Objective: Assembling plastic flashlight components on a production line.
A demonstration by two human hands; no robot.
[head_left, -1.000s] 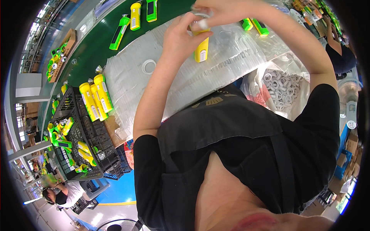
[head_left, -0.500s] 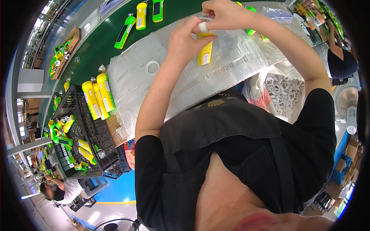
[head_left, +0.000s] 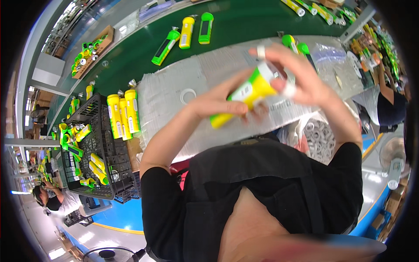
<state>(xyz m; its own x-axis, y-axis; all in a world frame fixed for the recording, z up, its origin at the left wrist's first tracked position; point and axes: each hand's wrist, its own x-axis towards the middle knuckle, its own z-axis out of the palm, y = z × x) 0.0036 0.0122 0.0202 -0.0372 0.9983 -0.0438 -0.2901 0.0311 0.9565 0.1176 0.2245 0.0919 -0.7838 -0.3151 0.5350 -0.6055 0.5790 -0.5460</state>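
Note:
A yellow-and-green flashlight is held at a slant over the work surface, its wide head up toward the right. My left hand is closed around its body, thumb across the near side. My right hand, slightly blurred, curves its fingers around the head end, where a white rim and something clear show. White bands wrap two of its fingers. A loose white ring lies on the silvery sheet, left of the flashlight.
Several flashlights lie on the green bench. More fill a black crate at left, with a yellow group beside it. A bag of white rings sits at right. Other people work nearby.
Both hands have come nearer with the flashlight, which has gone from roughly upright to slanted. My left hand has shifted from its head to its body. The view has shifted too.

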